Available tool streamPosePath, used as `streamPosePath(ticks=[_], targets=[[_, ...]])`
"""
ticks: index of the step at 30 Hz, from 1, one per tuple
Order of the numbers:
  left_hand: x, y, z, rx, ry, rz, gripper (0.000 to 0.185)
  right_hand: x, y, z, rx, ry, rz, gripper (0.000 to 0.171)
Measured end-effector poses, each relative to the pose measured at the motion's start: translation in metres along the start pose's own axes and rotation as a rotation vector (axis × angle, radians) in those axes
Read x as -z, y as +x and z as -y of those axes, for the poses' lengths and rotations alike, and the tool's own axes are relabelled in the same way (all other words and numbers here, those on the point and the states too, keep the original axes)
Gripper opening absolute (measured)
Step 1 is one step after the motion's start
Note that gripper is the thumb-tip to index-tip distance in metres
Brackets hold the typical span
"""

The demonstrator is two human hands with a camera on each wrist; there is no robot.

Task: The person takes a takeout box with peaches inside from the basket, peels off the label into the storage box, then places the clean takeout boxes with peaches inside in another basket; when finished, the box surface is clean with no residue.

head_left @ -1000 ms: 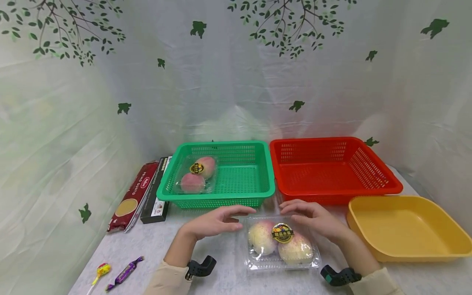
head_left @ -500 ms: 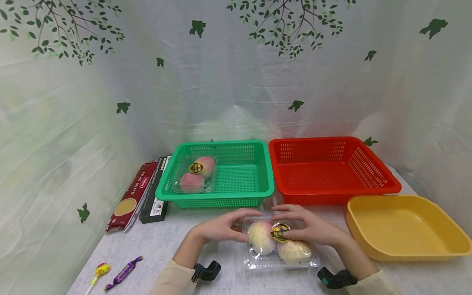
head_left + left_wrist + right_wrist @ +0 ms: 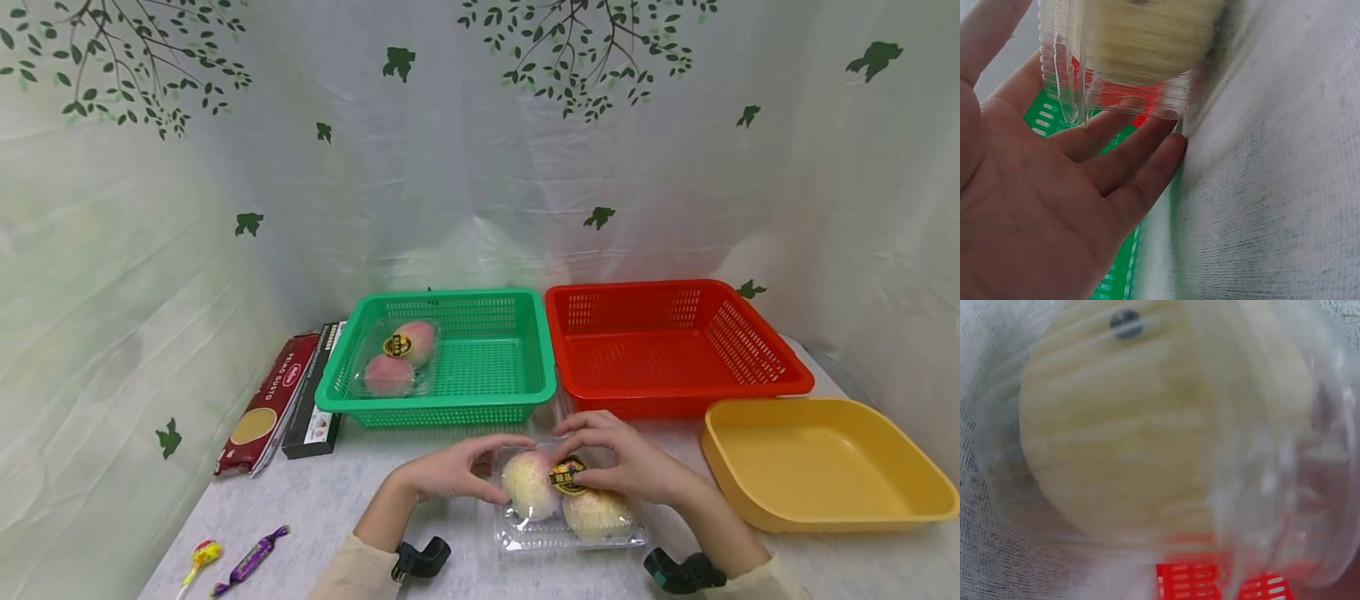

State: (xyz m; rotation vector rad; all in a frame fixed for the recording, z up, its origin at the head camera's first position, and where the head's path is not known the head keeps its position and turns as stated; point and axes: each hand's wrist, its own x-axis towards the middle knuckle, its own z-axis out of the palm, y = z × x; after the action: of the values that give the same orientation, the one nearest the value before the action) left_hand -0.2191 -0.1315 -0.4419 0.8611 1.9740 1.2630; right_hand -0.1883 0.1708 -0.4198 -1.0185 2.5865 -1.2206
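A clear plastic clamshell box [image 3: 570,538] sits at the front middle of the table. Inside are two pale yellow-pink peaches [image 3: 531,487], and a round black-and-gold sticker [image 3: 564,477] is on the lid. My left hand [image 3: 459,468] grips the box's left end, thumb in front and fingers at the back; the left wrist view shows those fingers [image 3: 1132,162] along its wall. From the right, my right hand [image 3: 633,462] holds the lid, its thumb by the sticker and its fingers over the back edge. The right wrist view shows one peach [image 3: 1129,437] through the plastic; that hand's fingertips are hidden.
Behind stand a green basket [image 3: 450,412] with another boxed pair of peaches [image 3: 390,375], and a red basket [image 3: 675,389]. A yellow tray [image 3: 825,467] is at right. At left lie a maroon packet [image 3: 266,408], a black box [image 3: 311,425], a lollipop [image 3: 204,553] and a purple-wrapped candy [image 3: 251,560].
Both hands have moved inward onto the clamshell box. My right hand has come left over the lid, and my left hand has reached the box's left end. The box has hardly moved.
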Motion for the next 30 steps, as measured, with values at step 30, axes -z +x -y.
streamPosePath(ticks=[30], targets=[[-0.001,0.001,-0.001,-0.021,-0.017,-0.012,0.069,0.006,-0.002,0.023,0.137,0.115,-0.013,0.02]])
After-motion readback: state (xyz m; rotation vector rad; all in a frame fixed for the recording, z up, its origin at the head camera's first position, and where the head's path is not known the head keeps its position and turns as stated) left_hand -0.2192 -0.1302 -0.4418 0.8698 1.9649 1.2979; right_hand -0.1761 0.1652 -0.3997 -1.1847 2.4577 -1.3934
